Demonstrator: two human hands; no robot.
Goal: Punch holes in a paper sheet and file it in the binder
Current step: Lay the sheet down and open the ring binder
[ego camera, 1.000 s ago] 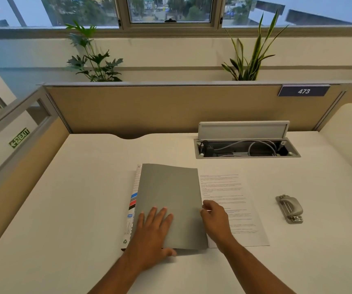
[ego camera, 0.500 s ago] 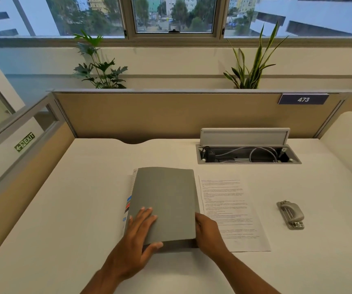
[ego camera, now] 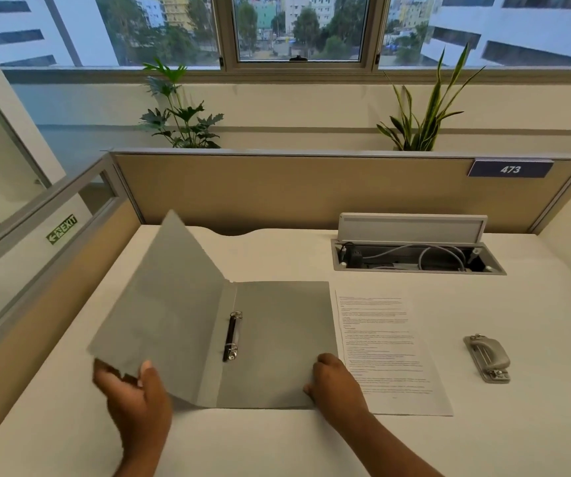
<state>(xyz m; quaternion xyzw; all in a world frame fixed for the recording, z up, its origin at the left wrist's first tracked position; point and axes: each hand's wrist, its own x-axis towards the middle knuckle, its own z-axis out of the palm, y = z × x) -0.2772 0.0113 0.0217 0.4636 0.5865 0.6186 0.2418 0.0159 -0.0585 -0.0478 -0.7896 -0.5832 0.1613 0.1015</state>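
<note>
A grey binder (ego camera: 277, 342) lies open on the white desk, its two metal rings (ego camera: 233, 334) showing along the spine. My left hand (ego camera: 136, 394) grips the near edge of the front cover (ego camera: 163, 311) and holds it raised, tilted to the left. My right hand (ego camera: 337, 383) presses on the near right corner of the back cover. A printed paper sheet (ego camera: 385, 349) lies flat just right of the binder. A grey metal hole punch (ego camera: 487, 358) sits further right on the desk.
An open cable tray (ego camera: 414, 259) with wires is set into the desk behind the sheet. A tan partition (ego camera: 294, 191) bounds the desk at the back, a glass one at the left. Two plants stand behind the partition.
The binder was closed with both hands on it. My left hand has swung the front cover up and to the left, baring the rings. My right hand stays at the right edge.
</note>
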